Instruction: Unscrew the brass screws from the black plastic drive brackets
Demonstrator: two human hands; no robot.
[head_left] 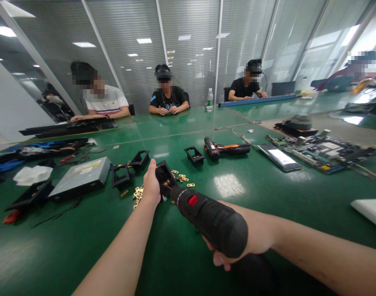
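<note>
My left hand [151, 183] is closed around a black plastic box-shaped housing [165, 172], tilted so that its hollow inside faces me. Small brass-coloured parts show inside it. In my right hand [220, 246] is a black cordless drill [209, 218] with a red switch on top. Its bit reaches into the housing, at or close to the brass parts. Loose brass plates [138, 196] lie beside my left wrist, and more brass plates [183, 178] are scattered right of the housing. Similar black housings [121, 176] stand just behind on the green table [181, 263].
Another cordless drill [217, 149] lies beyond my hands, near a further black housing [194, 156]. A grey disc drive [83, 176] is at left. A phone [278, 157] and circuit boards [329, 150] are at right. Several people sit around the table, near a water bottle [209, 100].
</note>
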